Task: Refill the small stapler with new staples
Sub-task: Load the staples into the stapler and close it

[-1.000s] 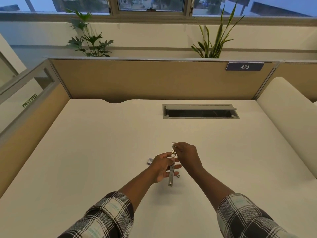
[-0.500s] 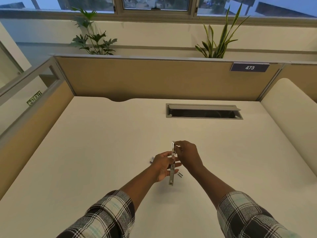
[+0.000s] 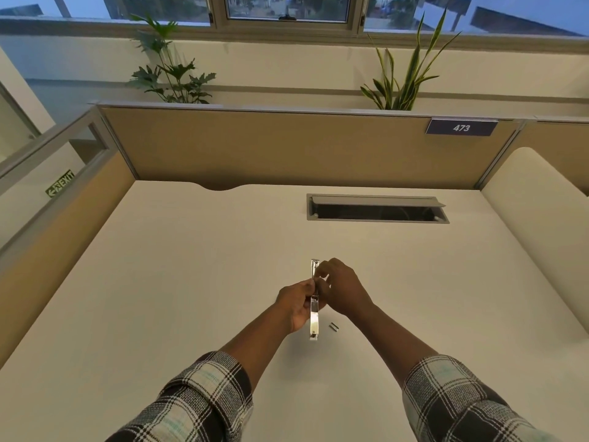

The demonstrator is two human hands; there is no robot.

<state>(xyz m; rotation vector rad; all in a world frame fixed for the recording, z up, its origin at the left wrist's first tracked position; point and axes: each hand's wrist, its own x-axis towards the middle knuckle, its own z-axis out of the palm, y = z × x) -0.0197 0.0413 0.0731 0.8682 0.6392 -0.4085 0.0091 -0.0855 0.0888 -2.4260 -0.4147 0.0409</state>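
Both hands have barely moved since a moment ago; the view has tipped a little, and the small grey bit that lay on the desk to the left of the hands is now out of sight behind the left hand.

The small stapler (image 3: pixel 314 309) is up in the air above the desk (image 3: pixel 165 282), between the two hands. It is thin and shiny and it is folded wide open. Its long line runs almost straight away from the person, with one end close to the body and the other end pointing at the far wall.

The left hand (image 3: pixel 298 306) is closed around the middle of the stapler and holds it from the left side. The right hand (image 3: pixel 342 290) sits on the right side, a bit farther away from the person. Its fingertips (image 3: pixel 319 273) are pinched together right at the far half of the stapler. It may be holding staples there, but they are too small to see, so I cannot tell.

A short strip of staples (image 3: pixel 333 326) lies on the desk, just to the right of the near end of the stapler. It sits under the right wrist, so the right hand is the nearer one to pick it up.

I think the person is at the step of putting staples into the open track. For that, the strip has to line up with the long line of the stapler and slide in along it. If it goes in crooked, it could jam or drop.
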